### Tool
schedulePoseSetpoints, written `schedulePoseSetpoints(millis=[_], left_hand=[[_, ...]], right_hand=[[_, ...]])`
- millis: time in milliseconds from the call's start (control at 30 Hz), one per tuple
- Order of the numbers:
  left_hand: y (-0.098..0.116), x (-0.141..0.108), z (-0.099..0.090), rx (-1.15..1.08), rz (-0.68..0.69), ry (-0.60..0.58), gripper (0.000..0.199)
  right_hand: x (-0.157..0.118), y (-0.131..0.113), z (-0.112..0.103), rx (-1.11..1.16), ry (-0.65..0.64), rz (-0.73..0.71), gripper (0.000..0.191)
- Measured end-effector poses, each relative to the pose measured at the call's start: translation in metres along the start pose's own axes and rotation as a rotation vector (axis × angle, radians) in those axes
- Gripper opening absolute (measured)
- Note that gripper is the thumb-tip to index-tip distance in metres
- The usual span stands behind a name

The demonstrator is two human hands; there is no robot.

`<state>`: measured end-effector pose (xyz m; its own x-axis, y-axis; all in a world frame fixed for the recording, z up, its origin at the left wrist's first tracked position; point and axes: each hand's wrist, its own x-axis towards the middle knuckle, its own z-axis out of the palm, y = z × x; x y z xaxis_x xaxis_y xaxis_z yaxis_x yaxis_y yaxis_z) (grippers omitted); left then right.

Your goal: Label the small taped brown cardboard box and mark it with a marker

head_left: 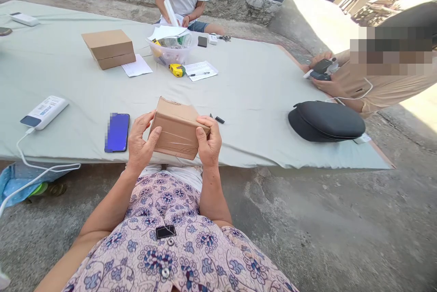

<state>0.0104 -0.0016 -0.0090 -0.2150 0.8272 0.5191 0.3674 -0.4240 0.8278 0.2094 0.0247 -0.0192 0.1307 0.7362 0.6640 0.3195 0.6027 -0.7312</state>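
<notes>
Between my two hands is a small brown cardboard box (pixel 175 130), tilted above the table's near edge. My left hand (pixel 141 139) grips its left side, thumb on the near face and fingers behind. At the right end my right hand (pixel 209 139) holds it, thumb on the near face and fingers over the top edge. The box's near face is creased. A phone with a blue screen (pixel 118 133) lies just left of my left hand. Beyond my right hand, a small black piece like a pen cap (pixel 219 119) rests on the cloth.
The cloth-covered table (pixel 252 83) bears a larger cardboard box (pixel 111 48), a plastic basket (pixel 170 53), a yellow tape measure (pixel 176 70), a paper with a pen (pixel 201 72), a white power bank (pixel 44 112) and a black case (pixel 326 121). Two people sit across and at right.
</notes>
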Motion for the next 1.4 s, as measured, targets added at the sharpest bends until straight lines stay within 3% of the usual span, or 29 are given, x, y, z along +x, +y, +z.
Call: schedulePoseSetpoints(millis=[233,400,733,867,1000,1200,1400], left_hand=[[-0.014,0.001,-0.001,-0.140,-0.213,-0.097,0.067],[-0.012,0.002,0.001,-0.151,-0.222,-0.194,0.069],[-0.007,0.000,-0.001,-0.122,-0.220,-0.156,0.069],[-0.006,0.000,-0.002,-0.057,-0.160,-0.134,0.069],[-0.007,0.000,-0.001,0.050,-0.020,-0.160,0.067],[-0.008,-0.003,0.004,0.162,0.129,-0.254,0.069],[-0.011,-0.006,0.006,0.234,0.238,-0.336,0.064]], right_hand=[[0.001,0.002,0.001,0.065,0.047,-0.008,0.026],[0.001,0.003,0.000,0.054,0.056,-0.015,0.025],[0.000,0.005,-0.001,0.083,0.011,-0.025,0.024],[0.000,0.007,-0.007,-0.010,0.057,0.006,0.028],[0.002,0.000,-0.015,-0.134,0.097,-0.076,0.035],[0.001,-0.015,-0.012,-0.284,-0.143,-0.185,0.072],[-0.003,-0.016,-0.006,-0.346,-0.276,-0.155,0.069]])
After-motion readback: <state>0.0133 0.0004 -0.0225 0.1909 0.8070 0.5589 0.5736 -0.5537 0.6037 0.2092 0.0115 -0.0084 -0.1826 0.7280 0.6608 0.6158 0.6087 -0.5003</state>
